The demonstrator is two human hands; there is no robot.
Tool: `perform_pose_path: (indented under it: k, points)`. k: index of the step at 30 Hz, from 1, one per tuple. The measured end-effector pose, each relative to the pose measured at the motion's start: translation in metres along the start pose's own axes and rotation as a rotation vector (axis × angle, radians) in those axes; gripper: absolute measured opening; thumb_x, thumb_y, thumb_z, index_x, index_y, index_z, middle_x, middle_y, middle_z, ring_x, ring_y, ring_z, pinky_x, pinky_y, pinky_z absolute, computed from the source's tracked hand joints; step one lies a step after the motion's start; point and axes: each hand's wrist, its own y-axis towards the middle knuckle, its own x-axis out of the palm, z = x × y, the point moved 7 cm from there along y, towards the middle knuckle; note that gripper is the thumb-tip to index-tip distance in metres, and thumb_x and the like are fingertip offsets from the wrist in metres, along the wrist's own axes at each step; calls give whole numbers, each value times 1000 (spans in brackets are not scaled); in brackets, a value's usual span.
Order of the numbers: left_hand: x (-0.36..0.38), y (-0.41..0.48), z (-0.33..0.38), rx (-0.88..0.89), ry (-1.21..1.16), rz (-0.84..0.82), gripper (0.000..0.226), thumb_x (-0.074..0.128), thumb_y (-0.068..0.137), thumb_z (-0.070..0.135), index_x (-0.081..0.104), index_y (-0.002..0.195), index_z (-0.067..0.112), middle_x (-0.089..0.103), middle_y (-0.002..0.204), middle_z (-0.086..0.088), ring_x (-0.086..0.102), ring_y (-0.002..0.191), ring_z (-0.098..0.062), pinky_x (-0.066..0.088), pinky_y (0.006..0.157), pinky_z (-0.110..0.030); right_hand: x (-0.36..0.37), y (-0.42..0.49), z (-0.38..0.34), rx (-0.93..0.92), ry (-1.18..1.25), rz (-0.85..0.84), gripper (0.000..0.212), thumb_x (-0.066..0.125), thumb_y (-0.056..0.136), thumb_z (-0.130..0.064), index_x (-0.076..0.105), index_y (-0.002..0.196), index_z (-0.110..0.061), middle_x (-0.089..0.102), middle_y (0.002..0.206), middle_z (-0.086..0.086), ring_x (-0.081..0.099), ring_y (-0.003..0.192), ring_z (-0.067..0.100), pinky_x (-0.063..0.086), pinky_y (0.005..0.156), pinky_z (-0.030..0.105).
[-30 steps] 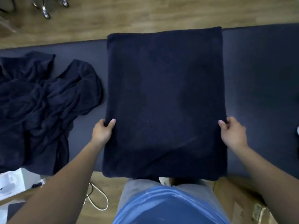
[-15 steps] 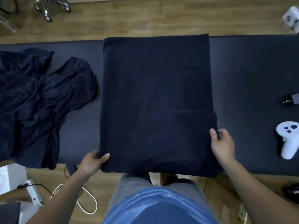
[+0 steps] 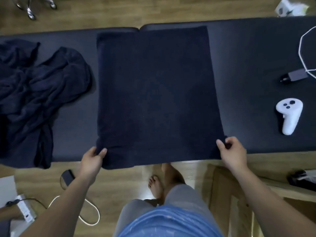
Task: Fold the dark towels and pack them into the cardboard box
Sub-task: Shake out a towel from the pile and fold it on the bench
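A dark navy towel lies flat across the black padded table, its near edge hanging slightly over the table's front. My left hand pinches the towel's near left corner. My right hand pinches its near right corner. A heap of crumpled dark towels lies on the table's left end. The cardboard box stands open on the floor below my right arm, partly hidden by it.
A white controller, a grey charger plug and a white cable lie on the table's right part. Cables and a power strip are on the wooden floor at left. My bare feet stand by the table.
Both hands slid down the towel's sides to its near corners. My view shifted back and right, bringing the controller, plug and box into sight.
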Motion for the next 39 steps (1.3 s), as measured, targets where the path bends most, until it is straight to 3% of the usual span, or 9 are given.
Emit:
perform_pose_path:
  k: [3, 6, 10, 12, 17, 21, 25, 30, 39]
  points:
    - [-1, -5, -9, -22, -4, -45, 6, 61, 98, 14, 65, 100, 10, 72, 100, -2, 66, 105, -27, 49, 88, -39, 8, 0, -22, 56, 27, -148, 50, 71, 84, -47, 50, 116, -16, 60, 104, 0, 59, 100, 23, 49, 89, 42]
    - [-4, -9, 6, 14, 110, -37, 14, 64, 96, 19, 61, 107, 12, 68, 102, 0, 64, 106, -27, 49, 87, -39, 16, 4, -39, 37, -120, -225, 43, 66, 90, -41, 58, 119, -10, 66, 112, 8, 61, 106, 31, 50, 88, 42]
    - [6, -11, 67, 412, 663, 163, 54, 66, 89, 22, 44, 137, 12, 47, 137, -11, 47, 124, -35, 48, 95, -50, 17, 9, -54, 71, -116, -186, 44, 64, 91, -35, 51, 127, -13, 60, 124, 10, 60, 107, 32, 52, 85, 42]
    - [27, -7, 94, 514, 705, 144, 62, 62, 93, 28, 36, 148, 15, 34, 151, -9, 35, 137, -34, 45, 102, -52, 14, 19, -72, 19, -56, -95, 56, 65, 89, -36, 40, 136, -18, 50, 132, 9, 55, 114, 30, 50, 89, 41]
    - [31, 58, 116, 105, 420, 235, 71, 57, 97, 43, 29, 151, 6, 35, 152, -19, 32, 137, -41, 36, 108, -56, 13, 73, -117, 159, 257, -25, 59, 71, 86, -39, 43, 132, -15, 61, 117, 5, 60, 97, 26, 54, 84, 40]
    - [36, 122, 167, 128, 322, 193, 56, 59, 97, 41, 46, 139, 5, 55, 136, -16, 53, 123, -36, 46, 101, -48, 13, 139, -169, 110, 308, -52, 35, 72, 85, -39, 54, 108, -18, 62, 102, 0, 60, 93, 24, 54, 86, 40]
    - [51, 178, 224, 141, 285, 79, 46, 62, 95, 43, 60, 124, 7, 67, 123, -10, 62, 113, -33, 51, 97, -45, 24, 198, -221, 57, 219, -132, 34, 74, 83, -41, 59, 97, -14, 63, 95, -1, 62, 92, 26, 56, 86, 42]
    - [56, 231, 275, 162, 95, 94, 25, 68, 94, 21, 71, 114, 7, 73, 109, -9, 68, 101, -26, 55, 91, -39, 17, 263, -266, 22, 355, -175, 30, 70, 90, -26, 66, 114, -9, 67, 99, 2, 63, 84, 20, 50, 78, 30]
    - [63, 327, 423, 265, -51, 218, 39, 59, 94, 38, 58, 125, 14, 62, 127, -9, 57, 121, -28, 47, 104, -38, -23, 402, -424, -195, 417, 40, 49, 62, 92, -32, 48, 135, -13, 57, 131, 10, 55, 122, 27, 44, 103, 36]
